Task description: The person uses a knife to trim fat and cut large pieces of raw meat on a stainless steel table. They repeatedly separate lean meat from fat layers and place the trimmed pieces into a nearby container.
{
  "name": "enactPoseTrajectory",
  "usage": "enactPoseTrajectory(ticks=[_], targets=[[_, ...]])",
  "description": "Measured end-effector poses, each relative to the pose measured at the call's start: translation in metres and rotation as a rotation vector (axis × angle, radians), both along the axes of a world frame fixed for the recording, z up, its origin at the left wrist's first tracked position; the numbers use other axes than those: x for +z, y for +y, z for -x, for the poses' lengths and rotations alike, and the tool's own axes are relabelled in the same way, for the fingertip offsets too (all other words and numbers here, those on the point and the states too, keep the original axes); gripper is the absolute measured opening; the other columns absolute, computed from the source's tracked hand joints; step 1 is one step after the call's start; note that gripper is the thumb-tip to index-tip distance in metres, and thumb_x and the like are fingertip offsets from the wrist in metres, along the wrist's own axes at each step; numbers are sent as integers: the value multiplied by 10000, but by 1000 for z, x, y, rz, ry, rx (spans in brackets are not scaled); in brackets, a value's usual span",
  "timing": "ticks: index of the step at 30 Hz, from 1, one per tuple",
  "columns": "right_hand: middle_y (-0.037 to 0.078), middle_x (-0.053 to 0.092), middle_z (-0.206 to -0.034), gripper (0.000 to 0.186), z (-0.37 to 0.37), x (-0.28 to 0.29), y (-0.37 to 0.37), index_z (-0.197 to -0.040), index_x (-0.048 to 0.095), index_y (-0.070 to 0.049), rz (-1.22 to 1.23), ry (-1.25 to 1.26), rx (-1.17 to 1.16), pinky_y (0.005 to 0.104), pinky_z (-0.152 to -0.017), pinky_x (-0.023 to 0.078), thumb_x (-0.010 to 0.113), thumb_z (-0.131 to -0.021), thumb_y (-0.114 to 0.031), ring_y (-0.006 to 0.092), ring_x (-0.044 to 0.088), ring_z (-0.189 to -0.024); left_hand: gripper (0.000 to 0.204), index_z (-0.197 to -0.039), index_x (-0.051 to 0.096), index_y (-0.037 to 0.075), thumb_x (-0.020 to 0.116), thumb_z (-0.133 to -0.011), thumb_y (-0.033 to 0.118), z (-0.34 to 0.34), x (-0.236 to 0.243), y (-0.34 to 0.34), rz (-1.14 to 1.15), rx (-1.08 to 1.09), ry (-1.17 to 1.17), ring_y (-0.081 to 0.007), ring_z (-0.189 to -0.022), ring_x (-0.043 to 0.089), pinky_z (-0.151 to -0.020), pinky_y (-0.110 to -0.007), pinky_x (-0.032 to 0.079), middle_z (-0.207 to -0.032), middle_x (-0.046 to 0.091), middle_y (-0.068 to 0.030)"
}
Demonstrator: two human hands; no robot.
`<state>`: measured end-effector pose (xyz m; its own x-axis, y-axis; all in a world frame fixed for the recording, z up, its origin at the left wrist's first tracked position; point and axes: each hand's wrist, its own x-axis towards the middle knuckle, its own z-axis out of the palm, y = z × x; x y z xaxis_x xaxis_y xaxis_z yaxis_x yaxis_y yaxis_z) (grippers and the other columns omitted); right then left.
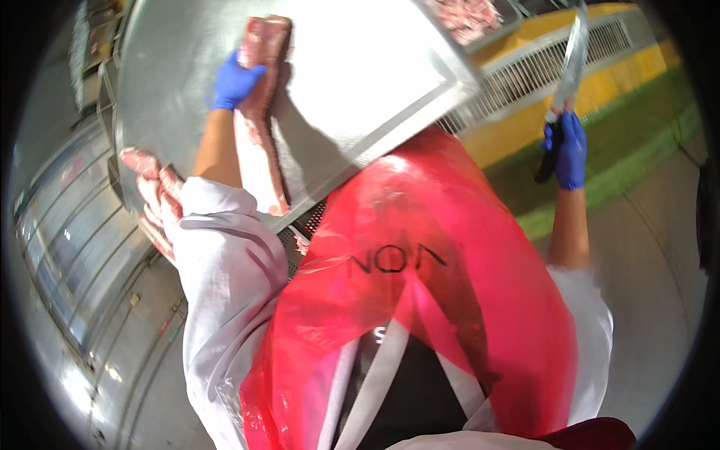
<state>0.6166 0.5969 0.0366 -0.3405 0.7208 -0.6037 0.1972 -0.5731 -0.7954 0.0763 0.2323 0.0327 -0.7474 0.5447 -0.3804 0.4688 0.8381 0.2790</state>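
Note:
My left hand (pixel 236 82), in a blue glove, grips the side of a long strip of pink meat (pixel 266 127) lying lengthwise on a steel work surface (pixel 360 60), near its left part. My right hand (pixel 568 150), also blue-gloved, is closed on the black handle of a long-bladed knife (pixel 571 60), held upright off to the right, away from the surface, with the blade pointing up. More pieces of meat (pixel 154 180) lie at the surface's left edge, beside my left forearm, partly hidden by my white sleeve.
A container of pale meat trimmings (pixel 465 19) is at the top, beyond the surface. A yellow structure with a metal grate (pixel 536 67) and a green strip (pixel 615 142) run along the right. My red plastic apron (pixel 405 210) fills the lower middle. Steel frames (pixel 60 225) stand at left.

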Motion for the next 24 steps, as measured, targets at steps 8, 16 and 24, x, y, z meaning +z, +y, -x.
enactPoseTrajectory(ticks=[8,16,24], targets=[[39,582,-777,400,20,-5,3,-1305,588,6,32,83,174,246,-542,471,523,-1088,-324,103,535,-603,836,-1314,552,-28,847,-704,463,-76,-7,9,-258,-289,276,-424,-1116,588,-999,-482,475,-1227,592,-250],[20,591,-806,325,94,-1,-2,-1180,647,-53,-17,160,412,235,-543,457,544,-1068,-340,91,553,-645,445,-1007,683,7,784,-805,391,-111,26,75,-356,5,449,-334,-870,676,-790,-438,550,-904,708,-150],[40,616,-790,204,170,6,-47,-1172,598,-23,-24,169,575,221,-568,448,564,-1035,-171,82,547,-597,335,-1061,662,13,695,-840,263,-111,36,75,-119,-92,456,-352,-941,673,-811,-434,544,-968,683,-195]])
